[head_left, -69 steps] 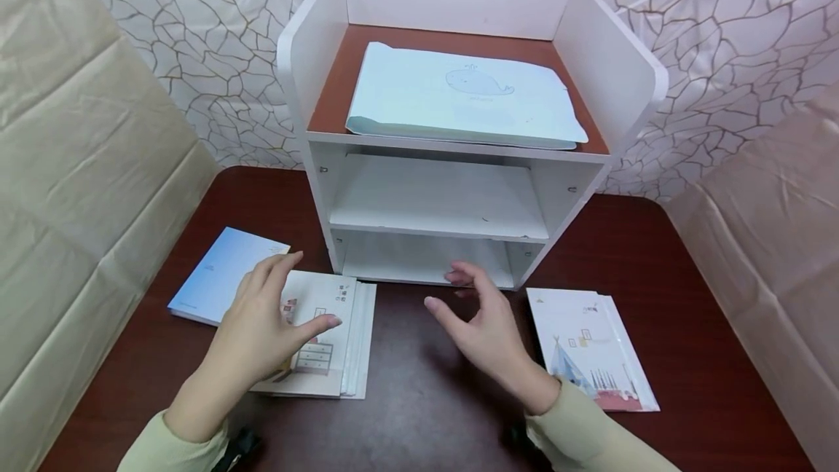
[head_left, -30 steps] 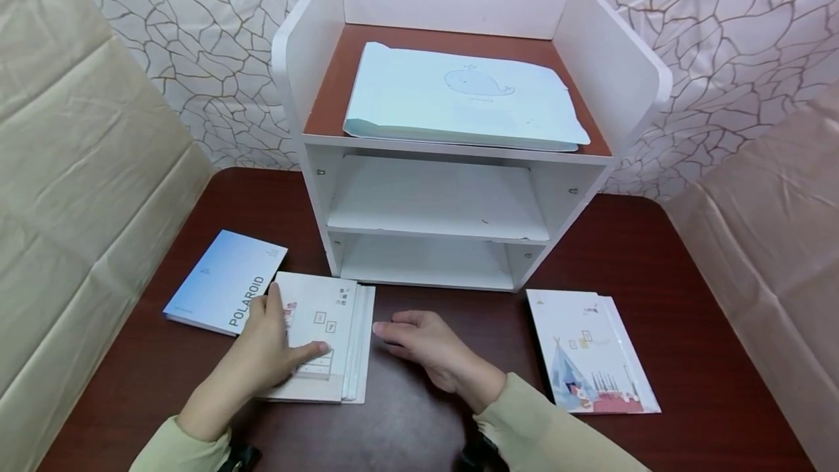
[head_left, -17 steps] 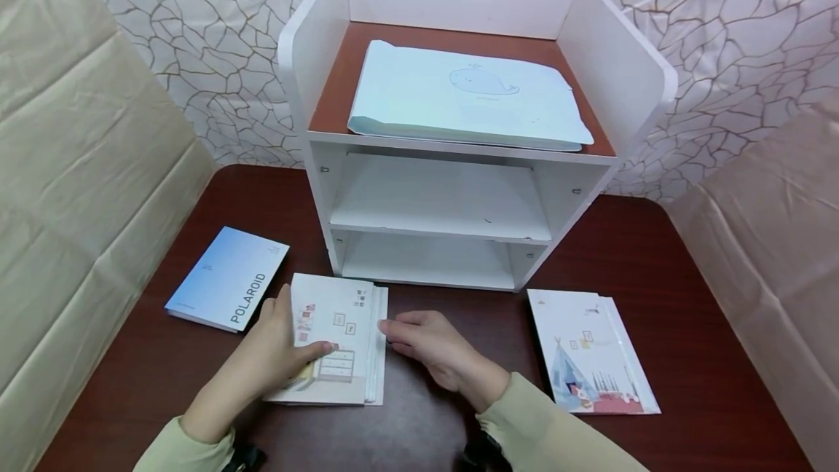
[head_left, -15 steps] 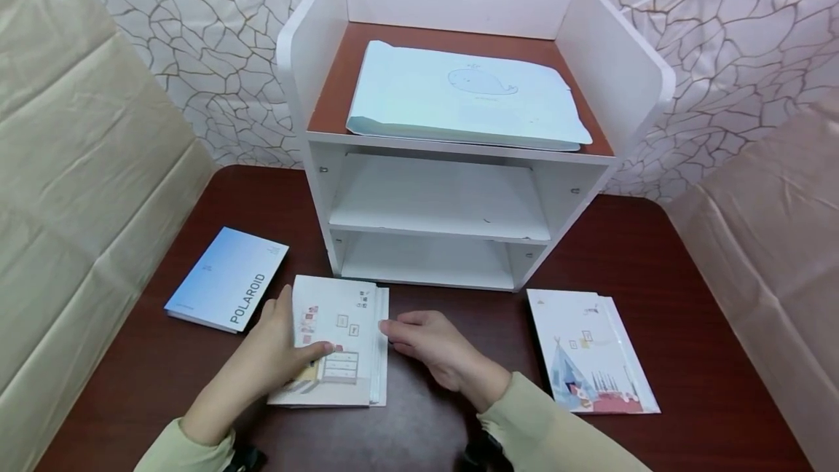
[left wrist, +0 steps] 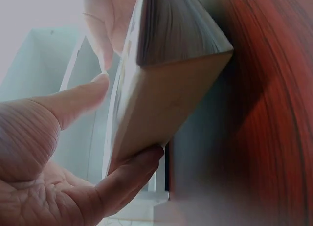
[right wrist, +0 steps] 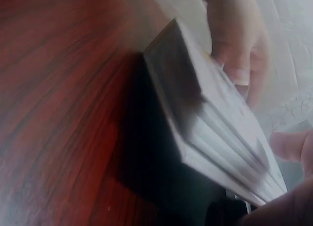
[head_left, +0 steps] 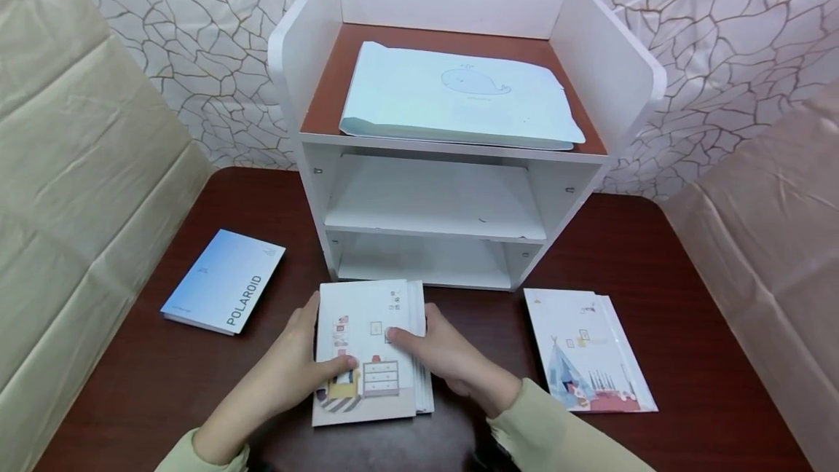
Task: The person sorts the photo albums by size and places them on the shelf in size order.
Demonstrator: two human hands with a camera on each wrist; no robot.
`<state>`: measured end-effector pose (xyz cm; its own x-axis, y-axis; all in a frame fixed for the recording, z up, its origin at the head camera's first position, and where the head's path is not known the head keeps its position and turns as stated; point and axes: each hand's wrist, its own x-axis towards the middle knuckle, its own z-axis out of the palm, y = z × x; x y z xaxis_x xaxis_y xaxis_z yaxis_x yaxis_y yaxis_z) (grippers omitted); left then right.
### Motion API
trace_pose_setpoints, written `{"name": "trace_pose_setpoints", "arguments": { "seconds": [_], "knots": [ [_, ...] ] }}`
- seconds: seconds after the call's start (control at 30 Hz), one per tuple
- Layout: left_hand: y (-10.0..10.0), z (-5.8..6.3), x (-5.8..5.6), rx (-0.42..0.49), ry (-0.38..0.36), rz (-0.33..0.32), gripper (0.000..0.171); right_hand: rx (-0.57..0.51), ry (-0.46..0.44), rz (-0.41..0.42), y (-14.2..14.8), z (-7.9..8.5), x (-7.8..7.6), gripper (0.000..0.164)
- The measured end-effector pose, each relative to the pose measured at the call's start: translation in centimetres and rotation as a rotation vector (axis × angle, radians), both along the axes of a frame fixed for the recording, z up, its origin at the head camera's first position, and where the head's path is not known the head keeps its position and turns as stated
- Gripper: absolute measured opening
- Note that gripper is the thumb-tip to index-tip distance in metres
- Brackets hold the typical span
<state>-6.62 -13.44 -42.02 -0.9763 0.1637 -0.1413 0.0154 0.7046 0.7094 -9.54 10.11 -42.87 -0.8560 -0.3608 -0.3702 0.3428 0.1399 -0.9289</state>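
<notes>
A thick white book (head_left: 363, 403) with a drawn dresser on its cover is between both hands in front of the shelf unit. My left hand (head_left: 298, 370) holds its left side, thumb on the cover; the left wrist view shows the fingers (left wrist: 132, 172) against the book's spine (left wrist: 151, 108). My right hand (head_left: 459, 359) grips the opposite side, thumb over the cover. Layered page edges (right wrist: 225, 143) show in the right wrist view, with a dark shadow under the book. It looks slightly raised off the table, though its exact height is unclear.
A blue POLAROID book (head_left: 226, 279) lies at the left. Another white book (head_left: 586, 352) with a tent drawing lies at the right. Behind stands a white shelf unit (head_left: 435, 235), with a pale whale-printed packet (head_left: 452, 104) on its top. Cloth walls enclose the table (head_left: 695, 326).
Both hands have come onto the white book, which has shifted right, away from the blue book. My right hand went from beside its edge to gripping it with the thumb on top.
</notes>
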Motion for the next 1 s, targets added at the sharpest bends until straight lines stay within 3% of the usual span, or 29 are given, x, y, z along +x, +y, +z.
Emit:
{"name": "trace_pose_setpoints", "arguments": {
  "seconds": [0.13,0.27,0.47,0.67,0.9,1.0],
  "knots": [
    [0.7,0.0,0.2,0.036,0.026,-0.013,0.118,-0.037,0.042,-0.003,0.5,-0.1,0.2,0.047],
    [1.4,0.2,0.3,0.083,0.082,-0.017,0.115,-0.008,0.126,-0.033,1.3,0.1,0.0,0.046],
    [2.5,0.5,0.3,0.302,0.128,-0.010,0.107,0.038,0.275,-0.088,2.8,1.2,-0.2,0.045],
    [3.6,0.6,0.0,0.438,0.231,-0.039,0.096,0.025,0.290,-0.169,3.8,2.6,-0.6,0.041],
    [4.6,0.4,0.1,0.546,0.143,-0.068,0.080,-0.068,0.302,-0.221,4.5,4.4,-1.1,0.043],
    [5.0,0.2,0.2,0.549,0.150,-0.064,0.076,-0.122,0.312,-0.237,4.8,5.0,-1.5,0.045]
  ]
}}
